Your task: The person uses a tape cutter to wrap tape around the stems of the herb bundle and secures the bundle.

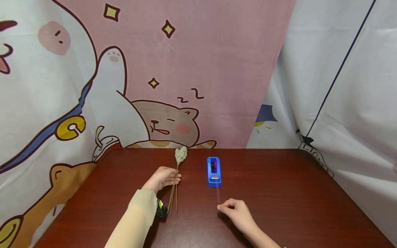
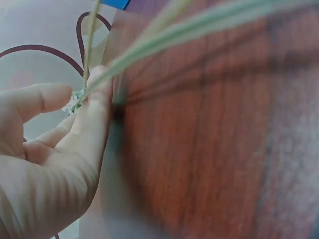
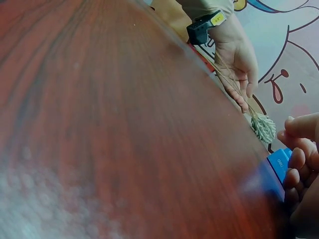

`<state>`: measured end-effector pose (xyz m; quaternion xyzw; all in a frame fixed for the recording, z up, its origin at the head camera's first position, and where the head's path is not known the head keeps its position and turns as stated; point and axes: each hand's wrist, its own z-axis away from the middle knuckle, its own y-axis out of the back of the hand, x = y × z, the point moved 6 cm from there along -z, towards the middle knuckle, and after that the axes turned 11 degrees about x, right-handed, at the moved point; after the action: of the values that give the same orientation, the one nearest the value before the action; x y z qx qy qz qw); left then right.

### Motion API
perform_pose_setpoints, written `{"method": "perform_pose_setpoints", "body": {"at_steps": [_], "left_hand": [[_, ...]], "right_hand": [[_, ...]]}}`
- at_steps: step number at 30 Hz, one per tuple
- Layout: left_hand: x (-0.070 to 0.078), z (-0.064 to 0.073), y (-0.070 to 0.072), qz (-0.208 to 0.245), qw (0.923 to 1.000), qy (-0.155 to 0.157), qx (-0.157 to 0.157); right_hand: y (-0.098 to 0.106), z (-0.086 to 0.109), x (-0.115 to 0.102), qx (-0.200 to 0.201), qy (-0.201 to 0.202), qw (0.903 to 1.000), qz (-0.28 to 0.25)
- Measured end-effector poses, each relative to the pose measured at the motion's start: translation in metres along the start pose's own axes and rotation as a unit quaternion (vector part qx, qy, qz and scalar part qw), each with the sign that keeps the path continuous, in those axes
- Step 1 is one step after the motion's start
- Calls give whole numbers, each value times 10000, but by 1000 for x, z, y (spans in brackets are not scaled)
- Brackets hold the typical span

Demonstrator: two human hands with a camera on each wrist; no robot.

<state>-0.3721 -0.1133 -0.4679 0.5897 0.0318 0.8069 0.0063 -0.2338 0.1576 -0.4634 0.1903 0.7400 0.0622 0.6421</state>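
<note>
Several dried flower stems (image 1: 173, 198) with one pale green, fluffy head (image 1: 181, 155) lie across the fingers of my left hand (image 1: 162, 178). Those fingers stay nearly straight behind the stems, and the left wrist view has the thumb (image 2: 47, 97) close beside them. A blue tape dispenser (image 1: 214, 172) with a purple roll stands right of the flowers. From its front edge a strip of clear tape (image 1: 218, 194) runs toward me. My right hand (image 1: 238, 213) pinches the strip's free end between thumb and index finger. In the right wrist view that hand partly covers the dispenser (image 3: 280, 163).
The dark reddish wooden table (image 1: 279, 193) reaches back to a cartoon-printed curtain (image 1: 217, 69). A black device (image 1: 161, 208) sits on my left wrist, close to the lower stem ends.
</note>
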Motion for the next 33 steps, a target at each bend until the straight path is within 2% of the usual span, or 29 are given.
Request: {"method": "perform_pose_setpoints", "body": {"at_steps": [11,17,26,33], "left_hand": [[8,4,-2,137,9995,-262,-134],[23,8,3,-202,9991,-377,-21],[57,24,24,-699,9930,-907,292],[76,37,47,-1449,9783,-1426,410]], "right_hand": [[0,0,0,-16,78,10000,43],[0,-1,1,-30,60,10000,-52],[0,-2,0,-218,-10,9997,-48],[1,-3,-3,-485,-233,9985,-94]]}}
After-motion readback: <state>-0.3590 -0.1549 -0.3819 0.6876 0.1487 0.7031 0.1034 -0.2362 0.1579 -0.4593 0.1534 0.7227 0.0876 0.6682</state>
